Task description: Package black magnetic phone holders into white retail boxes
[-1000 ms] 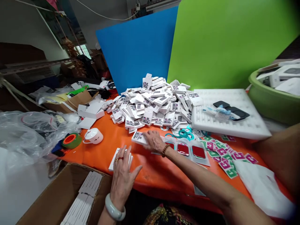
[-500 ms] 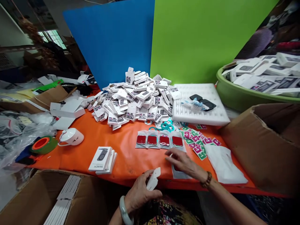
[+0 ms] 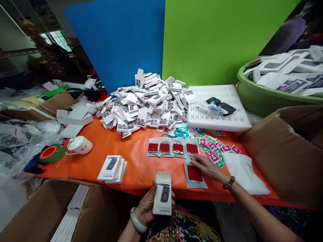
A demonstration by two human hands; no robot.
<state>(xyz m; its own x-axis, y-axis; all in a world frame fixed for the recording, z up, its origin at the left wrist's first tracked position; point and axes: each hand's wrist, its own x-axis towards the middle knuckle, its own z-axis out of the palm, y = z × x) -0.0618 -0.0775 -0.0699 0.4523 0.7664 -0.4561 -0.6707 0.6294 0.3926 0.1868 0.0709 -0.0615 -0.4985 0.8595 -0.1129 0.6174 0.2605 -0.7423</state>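
Observation:
My left hand (image 3: 146, 205) is closed around a white box (image 3: 162, 198) printed with a dark round-ended device and the word MAGNETIC. The box's top flap is up, and its printed face is towards me. Over the front right of the table, my right hand (image 3: 208, 168) has its fingers pressed together at the upper edge of a red-faced square in a translucent sleeve (image 3: 195, 173). Just beyond lies a row of several similar sleeved red squares (image 3: 165, 148). Left of my left hand, a small stack of printed boxes (image 3: 111, 168) lies on the orange table cover (image 3: 136, 161).
A large heap of boxes (image 3: 148, 104) stands at the back. Teal rings (image 3: 179, 133) and pink and green cards (image 3: 213, 148) lie beside a foam tray (image 3: 217, 124). A mug (image 3: 82, 145), cartons (image 3: 277, 151), a green tub (image 3: 264, 97) and white pouch (image 3: 244, 171) surround the work area.
My left hand has turned the white box so its printed face shows. My right hand has moved slightly right and down onto the nearest sleeved red square, uncovering its red face.

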